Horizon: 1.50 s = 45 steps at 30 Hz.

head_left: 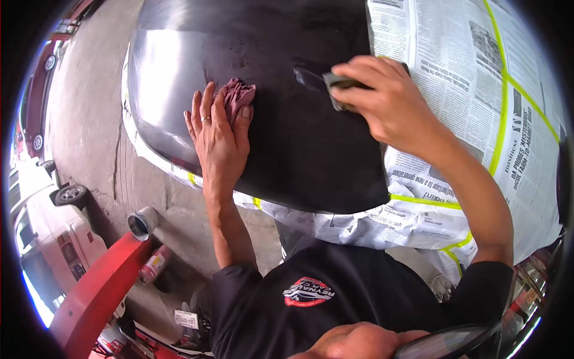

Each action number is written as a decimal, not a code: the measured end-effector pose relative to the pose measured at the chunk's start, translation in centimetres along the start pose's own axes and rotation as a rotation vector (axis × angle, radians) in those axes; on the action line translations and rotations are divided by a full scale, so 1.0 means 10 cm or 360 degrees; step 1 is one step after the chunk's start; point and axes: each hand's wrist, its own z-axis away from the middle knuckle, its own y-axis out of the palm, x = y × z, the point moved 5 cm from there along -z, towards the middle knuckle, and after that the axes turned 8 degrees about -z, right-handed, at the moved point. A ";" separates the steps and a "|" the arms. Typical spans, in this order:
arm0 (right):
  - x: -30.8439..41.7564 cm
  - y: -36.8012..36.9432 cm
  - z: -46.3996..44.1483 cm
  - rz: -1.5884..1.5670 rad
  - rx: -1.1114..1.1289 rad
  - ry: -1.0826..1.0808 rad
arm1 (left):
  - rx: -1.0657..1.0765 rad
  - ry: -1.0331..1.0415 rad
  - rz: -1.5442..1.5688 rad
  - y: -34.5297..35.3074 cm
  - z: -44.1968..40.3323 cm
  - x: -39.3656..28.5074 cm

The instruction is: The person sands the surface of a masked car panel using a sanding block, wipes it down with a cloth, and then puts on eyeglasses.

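Observation:
My left hand point(221, 140) lies on the left part of a glossy black car panel point(311, 155). A crumpled dull-red cloth point(239, 96) is held between its thumb and fingers, against the panel. To the right, my right hand point(382, 99) grips a dark grey-green block or folded pad point(339, 93) near the panel's right edge; its far side is hidden by the fingers. Wet-looking streaks point(308, 78) show on the panel just left of the pad.
Newspaper sheets point(442, 78) joined with yellow-green tape point(501, 128) cover the surface right of and below the panel. At lower left are a red curved part point(95, 293), a grey bucket point(143, 222), a red-pink container point(155, 263) and a white vehicle point(57, 239).

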 end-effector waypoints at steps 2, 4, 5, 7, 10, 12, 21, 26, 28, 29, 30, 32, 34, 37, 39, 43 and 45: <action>-0.05 0.02 0.05 -0.0049 0.0004 0.0062 | -0.0005 0.0037 -0.0004 0.02 0.01 -0.01; -0.04 0.18 -0.26 0.0010 0.0030 -0.0085 | 0.0013 0.0025 0.0002 0.03 -0.01 0.01; -0.03 0.29 -0.39 0.0032 0.0043 -0.0067 | -0.0031 0.0014 0.0066 0.02 -0.01 0.00; -0.02 0.31 -0.28 -0.0018 -0.0050 -0.0030 | 0.0045 0.0067 0.0067 0.03 -0.07 0.01; 0.02 0.00 0.04 -0.0091 -0.0080 0.0099 | -0.0116 0.0273 -0.0058 0.25 -0.58 0.14; 0.01 -0.50 0.25 -0.0079 -0.0160 0.0217 | -0.0290 0.0383 -0.0159 0.49 -1.09 0.13; 0.84 -1.86 1.27 -0.0010 -0.0508 0.0667 | -0.0063 0.0581 0.0425 0.00 -0.07 -1.86; 1.04 -1.69 1.78 -0.0304 -0.0710 0.0813 | 0.0225 0.0560 0.0479 -0.25 0.78 -1.80; 1.00 -1.58 1.94 -0.0390 -0.0847 0.0900 | 0.0284 0.0572 0.0350 -0.22 1.06 -1.60; 0.98 -1.55 2.03 -0.0453 -0.0961 0.0985 | 0.0334 0.0573 0.0249 -0.21 1.12 -1.51; 0.98 -1.52 2.07 -0.0482 -0.0983 0.1003 | 0.0355 0.0589 0.0218 -0.23 1.08 -1.47; 0.96 -1.48 2.13 -0.0605 -0.0932 0.1061 | 0.0439 0.0742 0.0256 -0.24 0.94 -1.47; 0.95 -1.46 2.11 -0.0624 -0.0855 0.0905 | 0.0452 0.0853 0.0281 -0.16 0.56 -1.48; 1.03 -1.51 2.16 -0.0600 -0.0789 0.0772 | 0.0351 0.0933 0.0264 0.07 -0.18 -1.49; 1.06 -1.53 2.26 -0.0595 -0.0845 0.0786 | 0.0254 0.0967 0.0304 0.22 -0.66 -1.49; 1.09 -1.54 2.39 -0.0537 -0.0876 0.0825 | 0.0082 0.1075 0.0294 0.62 -1.57 -1.36; 1.12 -1.53 2.44 -0.0567 -0.0910 0.0890 | -0.0017 0.1072 0.0296 0.72 -1.99 -1.33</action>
